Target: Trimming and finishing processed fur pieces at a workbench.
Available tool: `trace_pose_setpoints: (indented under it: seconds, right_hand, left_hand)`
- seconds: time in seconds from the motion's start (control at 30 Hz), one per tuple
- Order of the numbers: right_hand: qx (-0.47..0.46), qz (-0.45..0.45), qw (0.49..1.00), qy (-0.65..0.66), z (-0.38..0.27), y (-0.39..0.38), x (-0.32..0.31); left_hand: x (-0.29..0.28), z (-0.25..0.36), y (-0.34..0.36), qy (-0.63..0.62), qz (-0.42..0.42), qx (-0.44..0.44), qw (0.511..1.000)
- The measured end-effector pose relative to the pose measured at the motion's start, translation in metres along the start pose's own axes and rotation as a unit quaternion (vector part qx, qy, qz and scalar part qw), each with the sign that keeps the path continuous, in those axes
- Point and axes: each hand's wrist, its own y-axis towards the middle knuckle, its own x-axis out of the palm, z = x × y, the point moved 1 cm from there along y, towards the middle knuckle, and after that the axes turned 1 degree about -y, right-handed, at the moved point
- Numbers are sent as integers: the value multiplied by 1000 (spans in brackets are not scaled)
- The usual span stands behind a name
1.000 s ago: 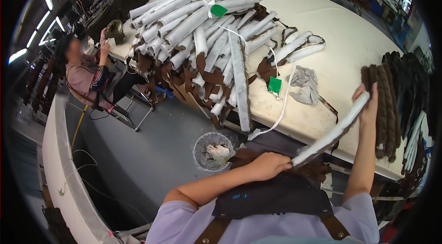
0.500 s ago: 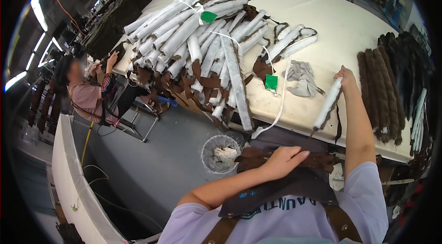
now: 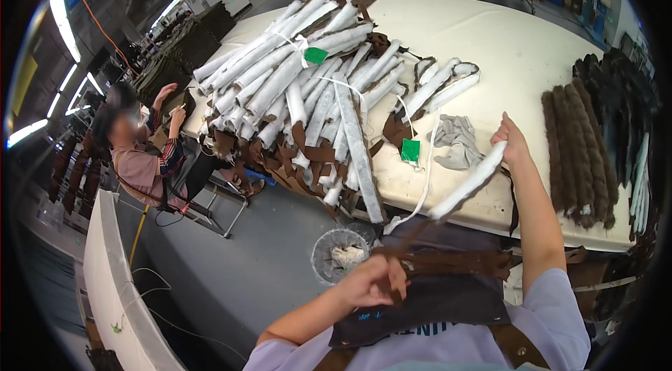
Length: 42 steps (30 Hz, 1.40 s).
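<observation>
My right hand (image 3: 509, 138) grips the upper end of a long white-backed strip with a brown fur edge (image 3: 465, 182), held slanting over the near edge of the cream table (image 3: 521, 45). My left hand (image 3: 374, 281), low in front of my apron, is closed on a thin brown ribbon (image 3: 413, 236) that runs up to the strip's lower end. Brown fabric pieces (image 3: 455, 262) lie over the dark cloth just above it. A crumpled grey glove (image 3: 455, 136), a green tag (image 3: 410, 150) and a white cord (image 3: 427, 168) lie near the strip.
A large pile of white rolled strips (image 3: 287, 80) covers the table's left part. Brown fur strips (image 3: 577, 154) and black furs (image 3: 609, 105) lie at the right. A bin (image 3: 339, 255) stands below the edge. A co-worker (image 3: 140, 168) sits left, beside a pale partition (image 3: 105, 266).
My left hand has left the strip's lower end and moved down and left, with the brown ribbon now stretched from it. My right hand, still gripping the strip, has shifted leftward.
</observation>
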Motion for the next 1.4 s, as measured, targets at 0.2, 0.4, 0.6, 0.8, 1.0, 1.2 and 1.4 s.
trace_pose_setpoints:
  seconds: [0.2,0.4,0.6,0.8,1.0,1.2,1.4]
  right_hand:
    - [63,-63,995,-36,22,-76,38]
    - [-89,-101,991,11,0,-87,59]
    - [73,-48,992,-86,68,-123,56]
    - [45,12,997,-62,68,-35,34]
    - [-197,-41,884,-421,95,71,-36]
    - [14,133,980,-149,107,34,33]
    - [-18,144,988,-52,97,26,25]
  left_hand:
    - [1,62,68,362,225,429,796]
    - [-50,-4,91,715,142,68,682]
    - [-32,-10,118,688,189,125,689]
    - [-26,-31,157,-50,123,-70,989]
    - [-21,-40,132,13,190,-10,982]
    - [-11,-32,69,90,238,-35,967]
    - [6,-35,-2,57,241,-93,964]
